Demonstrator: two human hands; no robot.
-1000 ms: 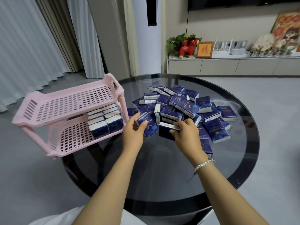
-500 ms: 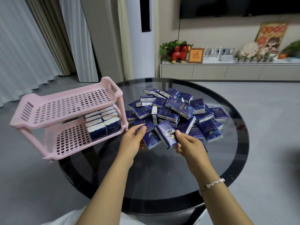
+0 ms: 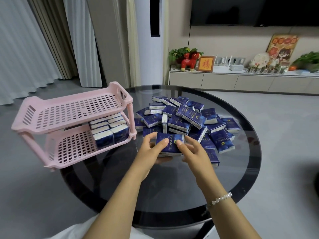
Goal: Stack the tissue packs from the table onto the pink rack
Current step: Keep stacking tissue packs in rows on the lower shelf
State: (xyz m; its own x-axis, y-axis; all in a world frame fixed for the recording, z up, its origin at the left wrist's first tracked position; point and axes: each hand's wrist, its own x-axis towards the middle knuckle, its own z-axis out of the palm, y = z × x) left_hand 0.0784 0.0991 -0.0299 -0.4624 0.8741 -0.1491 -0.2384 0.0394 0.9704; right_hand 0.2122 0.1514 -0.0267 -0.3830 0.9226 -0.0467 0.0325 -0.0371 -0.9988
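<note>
Both hands meet at the near edge of the pile of tissue packs (image 3: 186,118) on the round dark glass table (image 3: 245,152). The left hand (image 3: 151,150) grasps a blue tissue pack (image 3: 170,144) marked TWINKLE, thumb on its upper face and fingers curled beneath; a second pack appears to lie under the first in the same hold, though this cannot be told for certain. The right hand (image 3: 191,149) touches the right end of the same pack with its thumb, remaining fingers spread and loose, not clenched; whether it bears any of the weight cannot be told. The held pack sits just near of the pile, face up, slightly above the glass. The pile itself lies at the centre and far part of the table, packs overlapping at mixed angles, some on edge. The pink rack (image 3: 72,116), two tiers of perforated plastic, stands at the left edge of the table, partly overhanging it. Its lower tier carries stacked packs (image 3: 110,130) in two neat columns at the right end; its upper tier carries none. A beaded bracelet (image 3: 219,200) is on the right wrist. A low cabinet (image 3: 241,81) with ornaments runs along the far wall.
</note>
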